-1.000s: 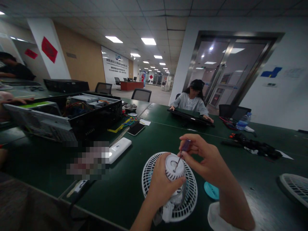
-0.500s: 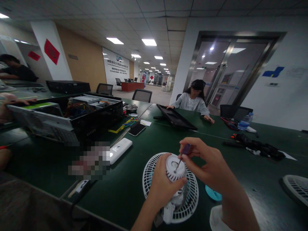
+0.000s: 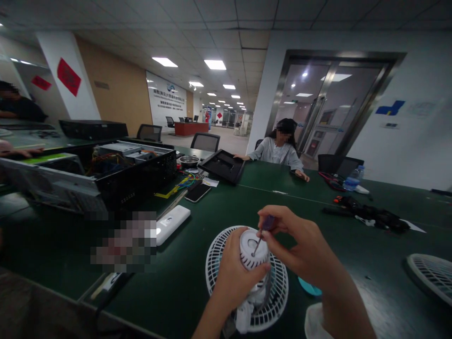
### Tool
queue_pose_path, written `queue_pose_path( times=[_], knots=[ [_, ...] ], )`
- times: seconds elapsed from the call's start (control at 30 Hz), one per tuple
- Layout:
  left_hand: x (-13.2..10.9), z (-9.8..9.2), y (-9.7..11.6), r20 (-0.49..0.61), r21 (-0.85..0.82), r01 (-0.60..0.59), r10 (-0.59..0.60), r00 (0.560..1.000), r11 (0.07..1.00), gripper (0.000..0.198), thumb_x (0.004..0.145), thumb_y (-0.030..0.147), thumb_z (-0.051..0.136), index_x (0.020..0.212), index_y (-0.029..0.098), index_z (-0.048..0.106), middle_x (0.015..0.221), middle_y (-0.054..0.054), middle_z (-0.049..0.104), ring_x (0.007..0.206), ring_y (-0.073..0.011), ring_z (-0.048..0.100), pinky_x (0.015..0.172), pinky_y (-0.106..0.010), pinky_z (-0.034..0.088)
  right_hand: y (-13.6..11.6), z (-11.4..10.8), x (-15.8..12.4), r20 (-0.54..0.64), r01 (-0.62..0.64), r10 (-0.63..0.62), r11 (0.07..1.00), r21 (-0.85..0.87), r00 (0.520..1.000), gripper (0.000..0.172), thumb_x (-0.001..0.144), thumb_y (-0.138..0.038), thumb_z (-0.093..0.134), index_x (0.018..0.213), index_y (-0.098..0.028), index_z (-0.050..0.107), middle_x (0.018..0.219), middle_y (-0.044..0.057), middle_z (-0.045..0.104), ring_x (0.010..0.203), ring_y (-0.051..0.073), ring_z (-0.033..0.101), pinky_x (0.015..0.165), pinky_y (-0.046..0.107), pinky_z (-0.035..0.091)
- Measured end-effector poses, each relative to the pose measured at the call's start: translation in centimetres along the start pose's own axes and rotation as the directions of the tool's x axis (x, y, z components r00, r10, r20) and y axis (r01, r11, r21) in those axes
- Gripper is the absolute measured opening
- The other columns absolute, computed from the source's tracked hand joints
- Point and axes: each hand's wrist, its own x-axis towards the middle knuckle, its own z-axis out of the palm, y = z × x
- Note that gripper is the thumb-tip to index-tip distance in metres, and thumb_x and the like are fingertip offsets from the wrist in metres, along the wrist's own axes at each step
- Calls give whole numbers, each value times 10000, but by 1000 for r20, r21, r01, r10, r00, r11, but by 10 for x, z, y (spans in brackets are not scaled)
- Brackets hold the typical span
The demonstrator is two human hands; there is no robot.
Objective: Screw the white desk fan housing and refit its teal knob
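left hand (image 3: 237,273): curled closed, palm inward | right hand (image 3: 295,246): pinching, just above left hand

Nothing legible, wall sign (image 3: 165,93) too small

Panel-lit ceiling (image 3: 215,28), steel-framed glass doors (image 3: 328,108), red reception desk (image 3: 187,129)

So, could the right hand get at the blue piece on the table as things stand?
Probably yes, once it lets go. The right hand is just above the blue piece, with nothing but its own forearm over it. For now, though, its fingers are pinching the screwdriver, which is set into the white housing.
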Motion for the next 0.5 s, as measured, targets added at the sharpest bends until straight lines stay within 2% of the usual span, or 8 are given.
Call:
queue_pose_path(
  times=[0.17, 0.5],
  knots=[
    [-1, 0, -1, -2, -1, -9, 9, 1000, 1000, 581, 658, 212, 695, 1181, 214, 441, 1179, -80, 524, 1114, -274, 490, 977, -424, 361, -2, 0, -1, 3, 17, -17, 999, -42, 1000, 281, 794, -104, 463, 1051, -215, 484, 883, 23, 651, 752, 125, 642, 677, 244, 528],
    [0, 0, -3, -8, -4, -11, 11, 1000, 1000, 573, 658, 209, 691, 1178, 215, 452, 1174, -77, 533, 1110, -278, 494, 971, -431, 365, 2, -5, -4, -48, -12, 13, 1000, 14, 999, 302, 800, -116, 497, 1082, -220, 471, 875, 12, 637, 737, 116, 638, 685, 237, 530]
  ],
)
